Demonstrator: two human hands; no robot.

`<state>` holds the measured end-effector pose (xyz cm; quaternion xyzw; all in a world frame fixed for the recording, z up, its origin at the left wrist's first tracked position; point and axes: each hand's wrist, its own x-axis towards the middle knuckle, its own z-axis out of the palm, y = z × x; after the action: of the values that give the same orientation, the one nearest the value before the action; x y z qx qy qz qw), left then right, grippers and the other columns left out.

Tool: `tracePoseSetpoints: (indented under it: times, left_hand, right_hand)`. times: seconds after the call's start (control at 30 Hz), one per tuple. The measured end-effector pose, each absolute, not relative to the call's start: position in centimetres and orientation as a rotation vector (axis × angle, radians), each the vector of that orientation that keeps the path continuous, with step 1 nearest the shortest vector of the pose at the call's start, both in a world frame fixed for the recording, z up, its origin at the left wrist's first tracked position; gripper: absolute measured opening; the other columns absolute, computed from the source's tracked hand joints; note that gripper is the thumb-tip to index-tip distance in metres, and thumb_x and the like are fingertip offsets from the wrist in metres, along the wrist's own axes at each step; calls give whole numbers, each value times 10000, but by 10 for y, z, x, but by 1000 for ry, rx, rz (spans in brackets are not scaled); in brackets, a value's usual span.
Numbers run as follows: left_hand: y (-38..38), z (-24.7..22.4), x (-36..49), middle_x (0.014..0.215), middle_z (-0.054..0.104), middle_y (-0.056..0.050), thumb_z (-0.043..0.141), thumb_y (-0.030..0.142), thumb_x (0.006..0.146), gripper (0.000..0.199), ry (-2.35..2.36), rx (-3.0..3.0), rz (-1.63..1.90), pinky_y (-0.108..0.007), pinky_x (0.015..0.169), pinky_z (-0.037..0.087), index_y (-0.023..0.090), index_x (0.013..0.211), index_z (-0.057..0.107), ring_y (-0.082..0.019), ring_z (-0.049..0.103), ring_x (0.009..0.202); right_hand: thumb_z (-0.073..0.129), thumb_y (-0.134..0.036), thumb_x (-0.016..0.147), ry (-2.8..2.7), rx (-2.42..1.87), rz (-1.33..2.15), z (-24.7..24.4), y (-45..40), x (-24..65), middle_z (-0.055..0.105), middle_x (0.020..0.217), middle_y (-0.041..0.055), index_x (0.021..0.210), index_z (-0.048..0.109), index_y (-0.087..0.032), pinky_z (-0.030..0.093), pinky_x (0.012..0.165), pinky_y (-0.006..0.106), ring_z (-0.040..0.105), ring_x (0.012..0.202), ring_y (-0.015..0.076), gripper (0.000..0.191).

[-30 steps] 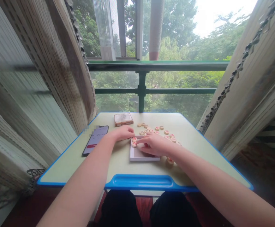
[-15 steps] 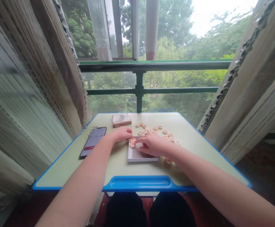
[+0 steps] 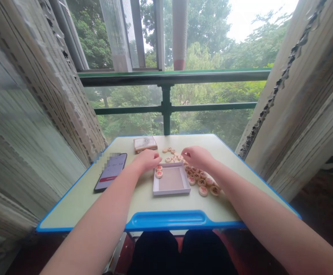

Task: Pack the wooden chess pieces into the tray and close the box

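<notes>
Both arms (image 3: 106,208) forward (fingers (image 3: 187,152) curled)

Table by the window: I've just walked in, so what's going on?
A person has the left hand by the far left corner of the tray. The right hand is at the loose pieces; whether it grips one is unclear. Two pieces lie in the tray, far left; the rest lie beyond it and to its right.

Bare forearms (image 3: 103,210), black legwear (image 3: 155,254) below
</notes>
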<state>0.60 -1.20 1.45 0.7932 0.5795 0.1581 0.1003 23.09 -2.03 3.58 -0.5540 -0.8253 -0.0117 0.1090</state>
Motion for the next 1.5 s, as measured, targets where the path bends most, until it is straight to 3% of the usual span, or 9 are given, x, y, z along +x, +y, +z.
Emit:
tracePoseSetpoints:
  times: [0.27,0.43,0.6,0.83,1.27,1.5]
  left_hand:
    - [-17,17,22,792,629,-37,421,341,780,280,1467,2389,823,-268,686,409,168,760,640,-164,560,749]
    - [-14,14,23,896,652,-49,411,290,778,284,1352,2321,967,-294,807,424,164,851,656,-179,574,872]
    - [-7,7,17,772,653,-26,387,169,679,283,1404,2188,905,-267,728,456,162,775,653,-157,587,754]
    - [-8,6,15,753,654,-14,397,193,653,271,1473,2173,858,-259,700,439,170,749,650,-162,580,733]
    - [-14,10,18,605,591,-10,435,188,603,212,1512,2193,662,-247,547,372,153,667,634,-142,514,587]
    - [-15,11,19,626,612,-7,468,184,577,177,1476,2156,585,-237,557,383,159,647,629,-143,533,602]
  right_hand:
    - [455,-255,763,-2334,-2154,-58,42,-9,252,649,1008,130,956,673,-178,453,652,294,605,872,236,301]
    - [502,-250,721,-2270,-2276,41,41,-5,255,666,921,152,984,667,-154,462,669,316,610,890,264,325]
    - [518,-256,715,-2233,-2227,57,39,-5,255,674,884,129,922,679,-175,447,626,282,617,833,235,274]
    - [517,-341,749,-2238,-1773,10,26,-8,240,648,989,63,953,640,-221,408,622,250,578,829,178,267]
    - [540,-383,722,-2247,-1787,55,21,-5,240,648,938,52,853,652,-222,381,594,256,569,803,185,236]
    - [538,-349,749,-2255,-1711,91,21,-5,240,639,959,51,943,630,-212,392,629,250,568,815,172,255]
